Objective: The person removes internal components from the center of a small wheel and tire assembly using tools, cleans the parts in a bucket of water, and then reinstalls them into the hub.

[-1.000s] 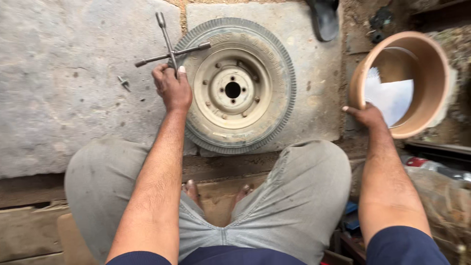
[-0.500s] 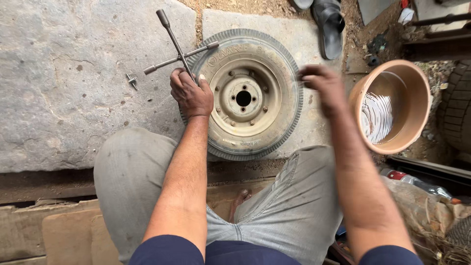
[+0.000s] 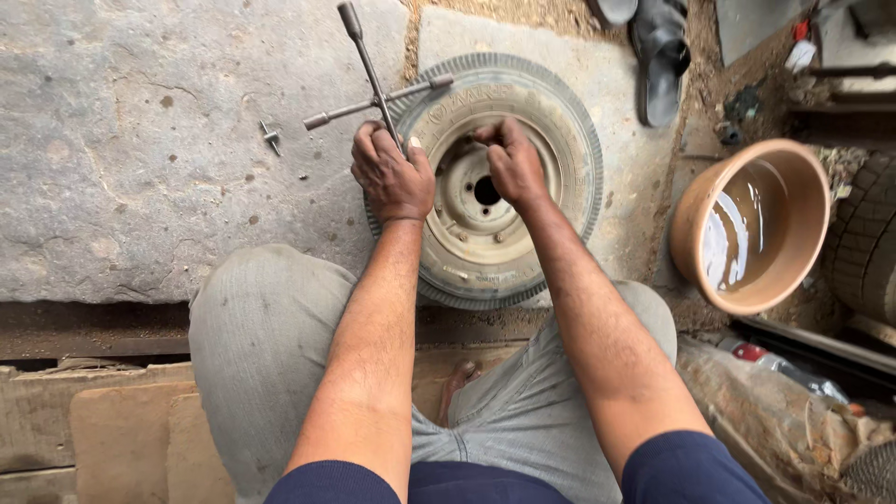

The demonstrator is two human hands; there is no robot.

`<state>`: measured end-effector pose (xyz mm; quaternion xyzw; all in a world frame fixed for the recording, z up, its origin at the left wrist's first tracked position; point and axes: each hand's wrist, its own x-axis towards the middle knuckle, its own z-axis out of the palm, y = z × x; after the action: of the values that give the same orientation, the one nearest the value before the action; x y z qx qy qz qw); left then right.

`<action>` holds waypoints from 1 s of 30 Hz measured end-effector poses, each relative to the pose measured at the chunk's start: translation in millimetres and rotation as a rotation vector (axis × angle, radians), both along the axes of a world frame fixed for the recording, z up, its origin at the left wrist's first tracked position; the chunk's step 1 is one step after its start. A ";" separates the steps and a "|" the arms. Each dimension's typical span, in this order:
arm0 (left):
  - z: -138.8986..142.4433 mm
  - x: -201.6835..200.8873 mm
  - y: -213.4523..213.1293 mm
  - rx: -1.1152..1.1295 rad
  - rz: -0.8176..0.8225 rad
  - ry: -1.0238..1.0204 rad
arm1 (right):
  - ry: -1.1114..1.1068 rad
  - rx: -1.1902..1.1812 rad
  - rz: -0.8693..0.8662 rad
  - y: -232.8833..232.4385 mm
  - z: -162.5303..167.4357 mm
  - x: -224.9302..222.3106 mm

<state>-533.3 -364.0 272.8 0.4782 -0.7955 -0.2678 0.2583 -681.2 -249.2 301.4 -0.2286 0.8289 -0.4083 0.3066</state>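
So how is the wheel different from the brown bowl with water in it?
The wheel lies flat right in front of the person, with both hands on it; the brown bowl sits off to the right, untouched. The wheel is grey rubber around a cream metal rim with bolt holes; the bowl is smooth and plain tan. The wheel's middle is dry, while the bowl holds water. Both are round and rest on the ground.

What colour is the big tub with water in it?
The tub is light brown, seen best in the head view.
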 end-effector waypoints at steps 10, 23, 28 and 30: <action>-3.2 -12.8 19.6 -0.023 -0.006 -0.021 | 0.001 -0.131 0.013 31.6 11.2 -16.6; -10.9 0.4 32.4 -0.073 -0.017 -0.045 | 0.423 0.443 -0.758 377.5 37.7 -138.5; -11.7 15.8 19.7 -0.044 -0.019 -0.063 | -0.181 0.510 -0.832 407.6 5.1 -113.0; -9.0 23.7 10.0 -0.033 -0.015 -0.082 | -0.276 0.459 -0.786 400.1 2.0 -104.2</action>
<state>-509.6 -354.0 263.9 0.4786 -0.8133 -0.2366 0.2312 -785.4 150.9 303.4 0.2325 0.8729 -0.3262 0.2786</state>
